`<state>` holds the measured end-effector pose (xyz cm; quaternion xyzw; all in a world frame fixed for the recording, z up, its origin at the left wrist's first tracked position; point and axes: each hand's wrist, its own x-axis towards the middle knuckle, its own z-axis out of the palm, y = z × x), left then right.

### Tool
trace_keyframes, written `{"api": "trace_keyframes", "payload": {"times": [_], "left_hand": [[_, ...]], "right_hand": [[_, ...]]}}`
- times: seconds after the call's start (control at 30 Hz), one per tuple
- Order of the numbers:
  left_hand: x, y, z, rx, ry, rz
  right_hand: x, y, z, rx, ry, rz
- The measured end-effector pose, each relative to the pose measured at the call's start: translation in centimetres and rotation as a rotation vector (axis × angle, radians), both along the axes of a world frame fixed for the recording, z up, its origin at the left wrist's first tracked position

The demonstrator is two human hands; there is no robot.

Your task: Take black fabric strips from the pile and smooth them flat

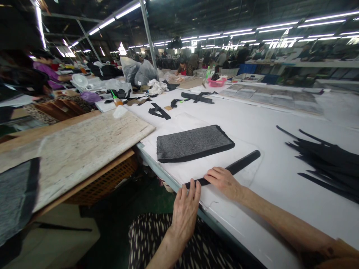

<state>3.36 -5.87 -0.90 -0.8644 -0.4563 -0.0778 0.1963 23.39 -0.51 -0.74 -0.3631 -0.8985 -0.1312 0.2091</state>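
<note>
A narrow black fabric strip (243, 161) lies slantwise on the white tabletop, its near end close to the table edge. My left hand (185, 209) reaches up to that near end, fingers stretched and slightly apart, fingertips on the strip; its thumb is hidden. Further along, my right hand (223, 182) has its fingers bent and close together over the strip, pressing it between fingers and table. Beyond the strip rests a flat stack of grey fabric panels (193, 144) with a black border along the near side.
At the right is a pile of black strips (331, 160). Black fabric scraps (198, 98), a pink basket (217, 81) and an orange-bottomed bottle (117, 100) are farther back. At left stands a lower padded board (84, 142) bearing a grey panel (18, 194). A person in purple (50, 73) is beyond.
</note>
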Motion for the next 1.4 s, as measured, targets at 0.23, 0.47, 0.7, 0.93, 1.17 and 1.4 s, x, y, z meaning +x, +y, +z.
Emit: {"api": "trace_keyframes", "payload": {"times": [0.23,0.47,0.7,0.93,1.17,1.4], "left_hand": [[0.19,-0.05,0.02,-0.041,0.005,0.0],[0.38,-0.09,0.16,-0.035,0.024,0.002],[0.43,-0.1,0.29,-0.021,0.045,0.016],[0.42,-0.03,0.15,-0.005,0.03,0.017],[0.28,-0.06,-0.3,-0.015,0.022,0.018],[0.12,-0.13,-0.24,-0.01,-0.033,0.017]], "right_hand": [[0.01,0.06,-0.07,-0.001,0.001,-0.005],[0.0,0.02,0.04,-0.015,-0.008,-0.005],[0.04,0.05,-0.06,-0.016,-0.005,-0.004],[0.05,-0.04,0.03,-0.024,0.0,-0.011],[0.07,0.01,-0.01,-0.025,0.016,-0.007],[-0.02,-0.06,0.19,-0.034,0.003,-0.003]]}}
